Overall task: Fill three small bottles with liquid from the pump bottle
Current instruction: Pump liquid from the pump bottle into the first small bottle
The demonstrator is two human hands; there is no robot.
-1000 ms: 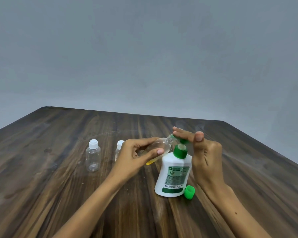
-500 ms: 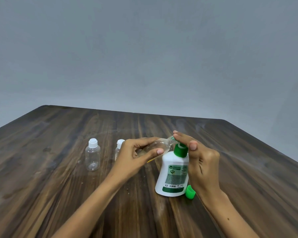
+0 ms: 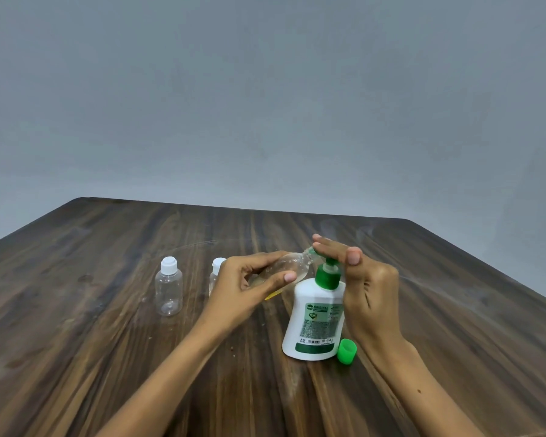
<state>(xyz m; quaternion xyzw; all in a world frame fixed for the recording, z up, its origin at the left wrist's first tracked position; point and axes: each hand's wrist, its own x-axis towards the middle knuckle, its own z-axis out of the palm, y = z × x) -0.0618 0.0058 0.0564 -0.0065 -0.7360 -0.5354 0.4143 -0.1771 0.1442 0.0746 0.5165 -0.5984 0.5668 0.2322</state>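
Now left hand [image 3: 243, 287] grips tilted small bottle [image 3: 284, 269], mouth at pump bottle [image 3: 317, 316] spout; right hand [image 3: 364, 288] fingers extended, unclenched, atop pump; green cap [image 3: 346, 351] on surface [image 3: 108, 357].

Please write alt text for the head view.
A left hand tilts a small clear bottle under the pump bottle's spout while the right hand presses the pump. Two capped bottles and a green cap sit on the wooden table.
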